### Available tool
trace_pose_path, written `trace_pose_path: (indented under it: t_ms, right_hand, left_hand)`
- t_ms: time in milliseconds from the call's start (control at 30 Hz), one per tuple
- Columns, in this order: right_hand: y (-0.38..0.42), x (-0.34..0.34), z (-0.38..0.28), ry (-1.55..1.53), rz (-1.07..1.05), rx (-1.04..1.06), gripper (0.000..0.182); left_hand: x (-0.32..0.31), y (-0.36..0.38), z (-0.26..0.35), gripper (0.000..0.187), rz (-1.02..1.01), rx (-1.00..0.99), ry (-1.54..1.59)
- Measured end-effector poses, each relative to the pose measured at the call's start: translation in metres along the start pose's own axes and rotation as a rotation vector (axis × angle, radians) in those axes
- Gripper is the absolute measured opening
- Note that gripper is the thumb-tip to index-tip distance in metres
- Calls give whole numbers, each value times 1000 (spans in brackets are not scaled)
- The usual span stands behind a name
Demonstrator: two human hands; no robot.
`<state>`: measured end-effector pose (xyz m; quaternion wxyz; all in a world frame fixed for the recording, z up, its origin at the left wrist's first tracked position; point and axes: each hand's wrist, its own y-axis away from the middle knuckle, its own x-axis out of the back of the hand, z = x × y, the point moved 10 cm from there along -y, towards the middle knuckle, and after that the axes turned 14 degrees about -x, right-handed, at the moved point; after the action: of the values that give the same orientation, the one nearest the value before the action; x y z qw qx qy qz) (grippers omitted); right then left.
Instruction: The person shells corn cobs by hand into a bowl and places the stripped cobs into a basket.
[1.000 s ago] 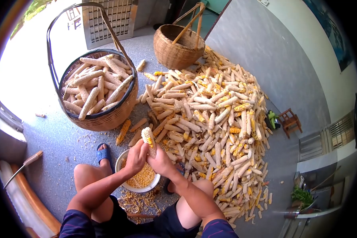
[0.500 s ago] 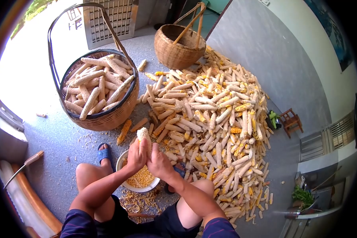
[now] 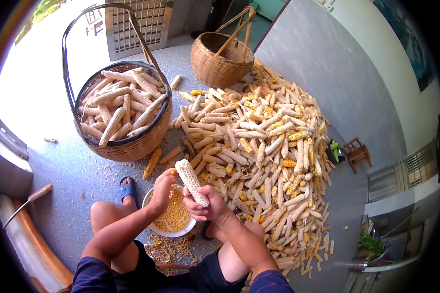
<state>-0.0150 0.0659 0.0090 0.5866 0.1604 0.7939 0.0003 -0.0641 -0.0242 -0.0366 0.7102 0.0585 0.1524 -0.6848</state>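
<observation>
A pale, mostly stripped corn cob (image 3: 190, 180) stands tilted in my right hand (image 3: 206, 205), whose fingers wrap round its lower end. To its left, my left hand (image 3: 161, 190) is apart from the cob, with fingers bent together and a yellow corn kernel (image 3: 173, 172) at their tips. Beneath both hands sits a white basin (image 3: 183, 233) holding loose yellow kernels (image 3: 175, 215); my left hand and forearm cover part of it.
A big heap of corn cobs (image 3: 264, 161) spreads on my right, some with kernels left. Ahead on the left stands a wicker basket (image 3: 137, 146) full of stripped cobs. Behind the heap rests a smaller basket (image 3: 217, 68). A wooden stool (image 3: 357, 154) is by the wall.
My hands were together round the cob; now they are apart. My left hand has moved left off the cob, and my right hand has lowered and tilted it.
</observation>
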Motion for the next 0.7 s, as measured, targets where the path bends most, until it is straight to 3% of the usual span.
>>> trace_pose_path:
  t_ms: [67, 133, 200, 300, 367, 467, 533, 567, 700]
  right_hand:
    - [-2, -4, 4, -56, -84, -37, 33]
    - [-6, 5, 12, -12, -9, -89, 32]
    - [-12, 10, 20, 30, 67, -139, 31]
    - [-1, 40, -15, 533, 733, 186, 28]
    - [0, 49, -15, 528, 720, 202, 28]
    - [9, 48, -18, 411, 704, 186, 33]
    - [-1, 52, -2, -18, 387, 48, 43]
    - [-4, 51, -3, -75, 275, 34, 50]
    - [-8, 41, 9, -145, 202, -89, 51]
  left_hand:
    - [2, -1, 11, 40, 133, -29, 203]
    - [1, -5, 17, 39, 106, -26, 265]
    - [6, -8, 39, 40, 59, -95, -175]
    - [14, -11, 43, 41, 88, -35, -278]
    - [16, -16, 27, 38, 12, 55, -277]
    - [2, -20, 26, 34, -112, 11, -199]
    - [-7, -16, 30, 31, -112, 43, -113]
    - [-5, -16, 27, 32, -87, 21, -84]
    - [-4, -19, 18, 34, -46, 1, 85]
